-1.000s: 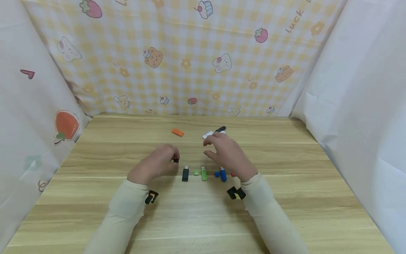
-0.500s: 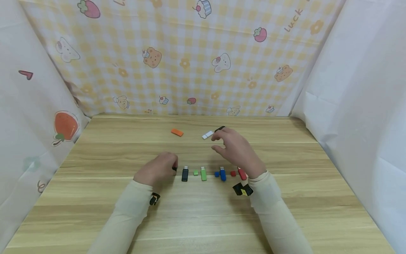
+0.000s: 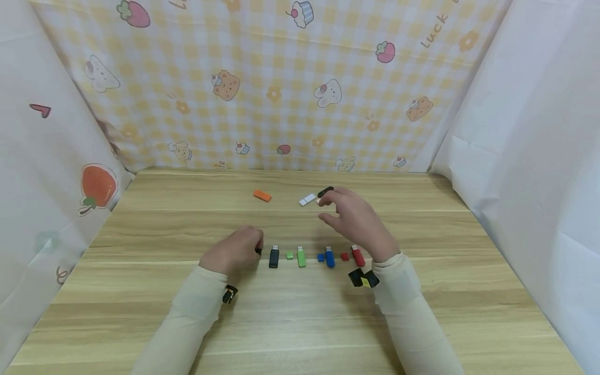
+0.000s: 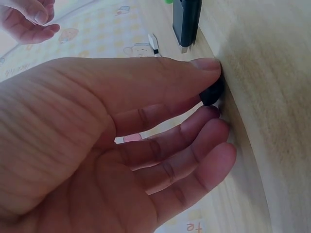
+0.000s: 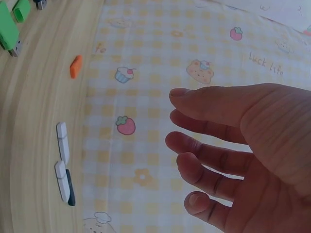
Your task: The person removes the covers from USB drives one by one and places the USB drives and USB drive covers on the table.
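Note:
My left hand [image 3: 233, 250] pinches a small black USB stick cap [image 4: 212, 93] between thumb and fingers, low at the tabletop. Just right of it lies the black USB stick [image 3: 274, 258], its metal plug pointing away from me. My right hand [image 3: 358, 223] hovers over the table with loosely bent fingers and holds nothing. Its fingertips overlap a black-and-white stick pair at the back in the head view; the right wrist view shows a white stick [image 5: 62, 182] lying against a dark one [image 5: 71, 190] there.
Along the row sit a green cap [image 3: 289, 255] and green stick [image 3: 301, 257], a blue cap [image 3: 321, 257] and blue stick [image 3: 330, 258], a red cap [image 3: 345, 256] and red stick [image 3: 358, 256]. Farther back lie an orange stick [image 3: 262, 196] and another white stick [image 3: 307, 199].
My left hand has come nearer to me and down beside the black stick, with the cap in its fingers. My right hand has drawn off to the right, uncovering the red stick.

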`<state>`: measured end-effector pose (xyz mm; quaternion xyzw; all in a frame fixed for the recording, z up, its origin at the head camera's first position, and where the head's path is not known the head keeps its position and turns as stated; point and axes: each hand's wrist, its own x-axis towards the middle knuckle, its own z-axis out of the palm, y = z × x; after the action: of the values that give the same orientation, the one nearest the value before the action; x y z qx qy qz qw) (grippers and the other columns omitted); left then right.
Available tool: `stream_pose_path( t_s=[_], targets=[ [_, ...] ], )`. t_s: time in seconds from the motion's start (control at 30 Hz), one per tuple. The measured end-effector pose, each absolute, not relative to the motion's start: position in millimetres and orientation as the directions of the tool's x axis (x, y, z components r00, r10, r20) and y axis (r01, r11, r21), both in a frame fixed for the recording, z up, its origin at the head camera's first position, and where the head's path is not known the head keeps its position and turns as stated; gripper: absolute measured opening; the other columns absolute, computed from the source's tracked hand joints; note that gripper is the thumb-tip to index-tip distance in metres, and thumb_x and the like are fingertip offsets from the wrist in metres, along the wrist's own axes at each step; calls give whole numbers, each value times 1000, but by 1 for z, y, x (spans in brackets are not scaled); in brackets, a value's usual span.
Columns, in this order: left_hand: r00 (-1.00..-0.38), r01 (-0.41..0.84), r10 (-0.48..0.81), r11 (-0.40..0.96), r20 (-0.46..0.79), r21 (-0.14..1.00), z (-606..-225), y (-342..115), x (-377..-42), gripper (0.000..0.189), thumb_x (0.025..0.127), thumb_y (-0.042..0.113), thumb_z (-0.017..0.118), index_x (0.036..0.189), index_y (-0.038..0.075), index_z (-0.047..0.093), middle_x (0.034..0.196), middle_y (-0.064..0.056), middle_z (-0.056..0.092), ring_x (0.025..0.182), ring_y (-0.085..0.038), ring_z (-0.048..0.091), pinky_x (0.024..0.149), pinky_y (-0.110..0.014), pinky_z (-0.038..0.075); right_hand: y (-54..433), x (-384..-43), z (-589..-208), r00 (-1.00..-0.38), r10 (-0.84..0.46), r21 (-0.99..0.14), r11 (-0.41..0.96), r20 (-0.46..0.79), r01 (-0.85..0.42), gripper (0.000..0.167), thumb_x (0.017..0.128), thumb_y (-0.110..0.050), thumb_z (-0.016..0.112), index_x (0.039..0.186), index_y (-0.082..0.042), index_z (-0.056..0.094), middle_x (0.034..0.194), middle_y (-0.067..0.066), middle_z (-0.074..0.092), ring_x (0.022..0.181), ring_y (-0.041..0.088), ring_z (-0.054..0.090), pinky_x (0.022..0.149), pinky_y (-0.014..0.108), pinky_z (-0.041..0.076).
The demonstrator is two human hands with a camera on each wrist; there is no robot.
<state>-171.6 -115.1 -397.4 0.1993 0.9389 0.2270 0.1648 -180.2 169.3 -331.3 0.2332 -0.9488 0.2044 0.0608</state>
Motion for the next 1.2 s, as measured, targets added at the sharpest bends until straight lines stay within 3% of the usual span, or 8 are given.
stream_pose_path(
  t_s=[0.53,0.67,0.83,0.93,1.2],
  targets=[
    [-870,264,425,828,-248,494,-392,-117,-168,17,88,-11,68,99,1,71,95,-8,67,80,-20,56,69,-30,49,189,-190,-331,-918,-365,-404,824,157,-396,24,100,-18,79,121,-8,76,125,11,74,94,27,64,77,39,56],
    [-876,239,410,825,-252,512,-387,-119,-168,15,93,-5,70,108,0,71,106,-9,70,90,-22,60,79,-36,56,195,-194,-330,-926,-352,-403,835,134,-375,27,101,-18,78,125,-7,75,126,11,75,95,27,65,80,41,57],
    [-886,258,409,826,-218,501,-380,-119,-169,16,102,4,65,114,-3,70,114,-14,68,88,-20,60,75,-33,56,199,-200,-332,-927,-357,-386,844,115,-373,30,101,-15,77,129,-6,73,128,13,74,97,28,67,82,43,59],
    [-895,259,400,827,-199,498,-376,-117,-169,21,104,7,61,119,-5,70,119,-17,67,87,-20,61,75,-33,57,199,-206,-336,-922,-376,-339,859,87,-383,31,101,-15,77,130,-6,72,131,14,73,102,30,70,87,45,61],
    [-911,317,404,813,-81,488,-376,-116,-169,33,108,12,54,134,-5,65,134,-22,62,109,-28,62,95,-44,60,196,-236,-351,-879,-471,-173,874,-73,-454,41,101,-12,76,141,-4,66,144,21,64,122,37,69,102,53,60]
  ],
)
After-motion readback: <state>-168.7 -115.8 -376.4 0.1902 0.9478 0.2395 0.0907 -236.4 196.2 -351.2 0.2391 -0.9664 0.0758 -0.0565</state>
